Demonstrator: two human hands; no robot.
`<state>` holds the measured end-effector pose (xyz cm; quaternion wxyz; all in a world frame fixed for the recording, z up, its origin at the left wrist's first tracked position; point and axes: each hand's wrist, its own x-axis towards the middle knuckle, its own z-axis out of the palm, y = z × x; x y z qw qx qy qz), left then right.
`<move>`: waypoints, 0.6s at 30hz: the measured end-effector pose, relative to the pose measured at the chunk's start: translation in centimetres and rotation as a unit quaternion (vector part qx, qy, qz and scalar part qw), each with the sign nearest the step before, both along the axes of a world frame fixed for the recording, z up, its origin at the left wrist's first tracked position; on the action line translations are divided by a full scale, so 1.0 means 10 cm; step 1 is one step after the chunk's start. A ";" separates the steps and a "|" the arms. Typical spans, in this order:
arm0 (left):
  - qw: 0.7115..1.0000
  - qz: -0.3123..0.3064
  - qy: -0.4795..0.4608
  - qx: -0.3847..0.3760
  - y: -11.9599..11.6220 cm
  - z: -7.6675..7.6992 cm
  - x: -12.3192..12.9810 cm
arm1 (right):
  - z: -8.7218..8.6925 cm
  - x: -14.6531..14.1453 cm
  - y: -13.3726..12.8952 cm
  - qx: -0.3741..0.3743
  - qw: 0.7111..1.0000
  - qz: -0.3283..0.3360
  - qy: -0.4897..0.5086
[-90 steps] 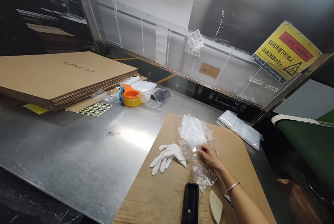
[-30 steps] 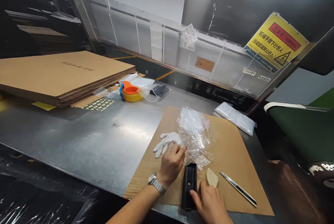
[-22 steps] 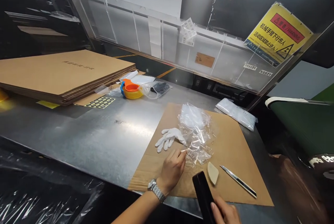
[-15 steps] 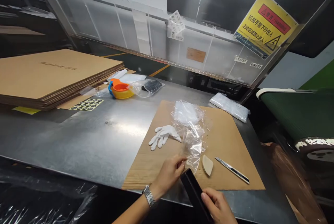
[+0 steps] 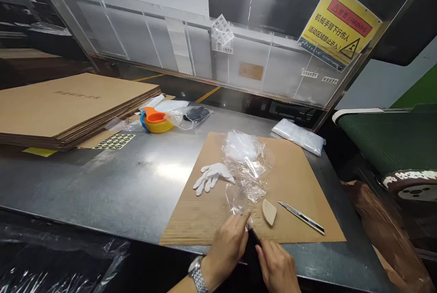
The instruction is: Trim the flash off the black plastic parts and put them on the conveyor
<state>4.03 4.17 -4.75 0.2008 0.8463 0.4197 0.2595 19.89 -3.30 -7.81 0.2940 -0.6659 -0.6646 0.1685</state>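
Note:
My right hand (image 5: 278,265) grips a long black object (image 5: 251,254) at the front edge of the table; its lower part is lost against the dark background. My left hand (image 5: 229,245), with a metal-band watch on the wrist, is closed at the upper end of that object, its fingers pinching the crumpled clear plastic bag (image 5: 236,199). Just beyond the hands a beige wedge-shaped piece (image 5: 269,212) lies flat on the cardboard sheet (image 5: 187,227). To its right is a utility knife (image 5: 302,218). A white glove (image 5: 213,177) rests left of the plastic.
Several stacked flat cardboard sheets (image 5: 78,106) occupy the left. Nearby are a sticker sheet (image 5: 114,141), an orange-and-yellow tape dispenser (image 5: 157,120) and a bagged black item (image 5: 197,114). A wrapped white packet (image 5: 299,136) lies back right, with a green conveyor (image 5: 392,133) beyond.
Both hands have drawn close together. The black object's upper end now meets the plastic at my left fingers, and the bag's near end has shifted left and bunched up.

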 end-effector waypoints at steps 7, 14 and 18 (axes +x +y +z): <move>0.992 -0.046 0.080 0.088 -0.16 0.19 0.03 | 0.16 -0.02 0.07 -0.012 0.999 -0.030 -0.009; 0.987 -0.079 0.103 0.094 -0.22 0.47 0.01 | 0.78 -0.19 0.30 -0.174 0.977 0.042 -0.112; 0.996 -0.074 0.046 -0.023 -0.09 0.81 -0.17 | 1.17 -0.15 0.59 -0.180 0.971 0.130 -0.085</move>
